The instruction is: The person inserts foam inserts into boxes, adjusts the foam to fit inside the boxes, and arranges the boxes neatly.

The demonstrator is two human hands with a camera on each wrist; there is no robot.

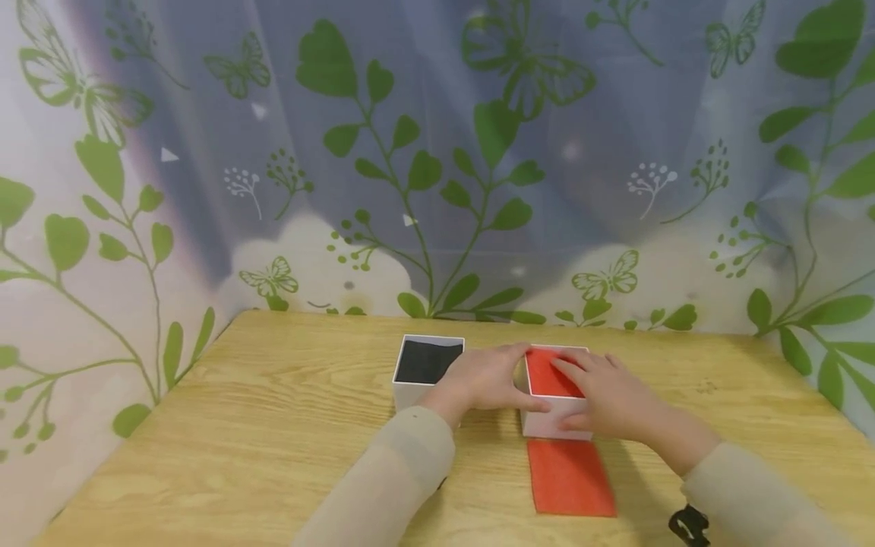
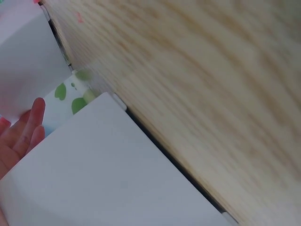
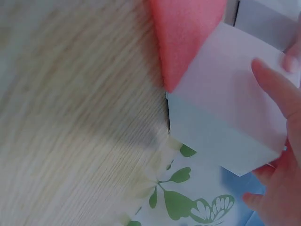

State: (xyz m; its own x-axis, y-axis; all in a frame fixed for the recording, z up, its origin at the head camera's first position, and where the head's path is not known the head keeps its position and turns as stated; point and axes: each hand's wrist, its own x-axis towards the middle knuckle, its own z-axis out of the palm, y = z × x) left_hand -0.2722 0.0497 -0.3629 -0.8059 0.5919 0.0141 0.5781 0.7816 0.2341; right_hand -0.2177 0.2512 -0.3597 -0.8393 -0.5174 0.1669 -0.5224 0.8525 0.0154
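Observation:
A white open-topped box (image 1: 547,419) with red cloth (image 1: 550,372) inside stands between the two hands. On its left side, my left hand (image 1: 481,380) holds it with the thumb at the front rim and a finger at the back left corner. My right hand (image 1: 615,391) grips the right side, thumb on the front face and one finger reaching over the rim onto the red cloth. The right wrist view shows that thumb (image 3: 275,87) against the white front, with other fingers round the side. Part of the box's interior is hidden by the fingers.
A second white box (image 1: 403,393) with black cloth (image 1: 427,361) inside stands left, partly behind the left hand. A flat red cloth piece (image 1: 570,479) lies in front of the held box. The wooden table (image 1: 273,425) meets a leaf-patterned curtain (image 1: 437,190) at the back.

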